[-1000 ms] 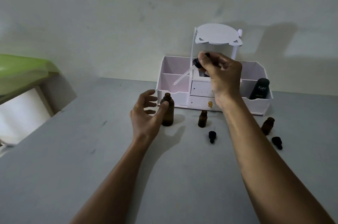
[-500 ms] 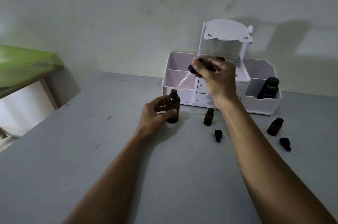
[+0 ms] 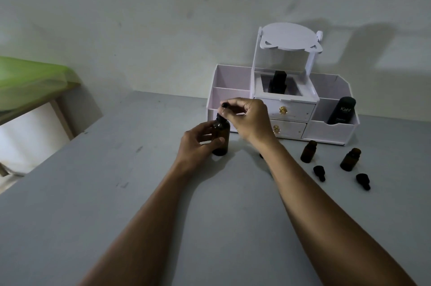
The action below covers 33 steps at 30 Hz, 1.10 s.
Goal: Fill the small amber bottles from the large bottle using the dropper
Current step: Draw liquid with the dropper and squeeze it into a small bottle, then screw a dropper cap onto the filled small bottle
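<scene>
The large bottle [image 3: 220, 140] stands upright on the table [image 3: 116, 192], just in front of the left end of the white organizer [image 3: 333, 130]. The left hand [image 3: 198, 143] grips its body, probably to steady it. Directly above the neck, the right hand [image 3: 249, 119] pinches the dropper [image 3: 224, 106] by its black top. Its tube seems to be inside the bottle, probably to draw liquid. Two small bottles [image 3: 308, 151] stand open farther right, well apart from both hands, with their black caps [image 3: 319, 172] lying beside them.
</scene>
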Available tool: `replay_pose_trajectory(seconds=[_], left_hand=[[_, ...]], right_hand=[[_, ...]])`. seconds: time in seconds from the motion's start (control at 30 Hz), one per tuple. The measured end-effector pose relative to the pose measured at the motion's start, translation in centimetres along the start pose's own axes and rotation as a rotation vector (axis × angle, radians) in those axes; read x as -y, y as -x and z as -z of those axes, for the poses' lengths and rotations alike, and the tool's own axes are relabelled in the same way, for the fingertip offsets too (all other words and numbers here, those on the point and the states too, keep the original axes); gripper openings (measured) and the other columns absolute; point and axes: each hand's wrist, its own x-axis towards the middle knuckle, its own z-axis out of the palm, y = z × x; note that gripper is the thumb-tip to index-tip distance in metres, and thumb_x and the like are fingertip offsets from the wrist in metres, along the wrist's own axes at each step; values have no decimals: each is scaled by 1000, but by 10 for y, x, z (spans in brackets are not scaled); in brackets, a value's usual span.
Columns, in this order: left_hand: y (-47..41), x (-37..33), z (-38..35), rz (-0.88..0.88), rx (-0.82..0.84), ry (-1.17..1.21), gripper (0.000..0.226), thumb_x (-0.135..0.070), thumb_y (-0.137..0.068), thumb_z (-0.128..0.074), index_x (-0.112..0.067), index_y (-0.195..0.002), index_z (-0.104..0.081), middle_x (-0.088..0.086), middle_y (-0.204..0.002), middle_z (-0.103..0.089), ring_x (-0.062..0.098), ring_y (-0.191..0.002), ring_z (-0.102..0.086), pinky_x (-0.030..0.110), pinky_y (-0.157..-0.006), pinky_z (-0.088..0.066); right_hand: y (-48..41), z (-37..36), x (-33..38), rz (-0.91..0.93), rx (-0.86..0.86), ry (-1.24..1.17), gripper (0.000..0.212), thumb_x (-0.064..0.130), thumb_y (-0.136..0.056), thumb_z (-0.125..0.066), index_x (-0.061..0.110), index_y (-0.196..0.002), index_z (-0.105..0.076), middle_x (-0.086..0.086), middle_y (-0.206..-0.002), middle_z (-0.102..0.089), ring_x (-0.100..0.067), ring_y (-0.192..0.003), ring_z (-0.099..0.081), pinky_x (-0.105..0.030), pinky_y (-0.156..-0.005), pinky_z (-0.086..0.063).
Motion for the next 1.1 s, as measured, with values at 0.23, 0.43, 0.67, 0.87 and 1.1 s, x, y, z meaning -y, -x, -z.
replay_pose_trajectory(seconds=[0.23, 0.43, 0.67, 0.87, 1.1], left_hand=[[9, -6, -3, -63, -106, -76, 69, -31, -74, -79, -21, -139, -56, -1, -121, -70, 10, -111, -67, 28, -88, -58], [30, -25, -13, -248, -334, -173, 19, -19, -84, -75, -23, -103, -71, -15, -81, -70, 2, -74, -67, 13, -65, -50], [44, -38, -57, -223, -33, -164, 16, -17, -87, -76, -23, -102, -74, -7, -86, -73, 7, -78, -71, 20, -74, -59], [33, -33, -87, -29, 139, -154, 49, -10, -91, -70, -20, -138, -56, -3, -130, -61, 12, -116, -61, 12, -85, -51], [15, -32, -102, 89, 121, -98, 62, -9, -83, -80, -15, -140, -56, 9, -133, -65, 23, -115, -65, 37, -99, -55]], right_hand=[[11, 22, -1, 24, 26, -21, 34, 22, -87, -75, 17, -120, -71, 3, -106, -74, -3, -95, -69, -13, -82, -56], [42, 92, -25, 25, 138, 192, 30, -2, -86, -68, 18, -108, -74, 10, -109, -71, -5, -102, -67, -22, -88, -57], [83, 118, -44, -113, 480, 507, 49, -5, -82, -64, 30, -115, -71, 12, -132, -58, -6, -124, -49, -27, -106, -43], [88, 118, -46, -56, 559, 620, 24, 16, -92, -67, 28, -113, -72, 10, -128, -61, -8, -116, -53, -24, -98, -44], [57, 128, -41, -76, -15, 44, 20, 17, -84, -78, 18, -103, -74, 6, -98, -75, -4, -90, -71, -19, -82, -58]])
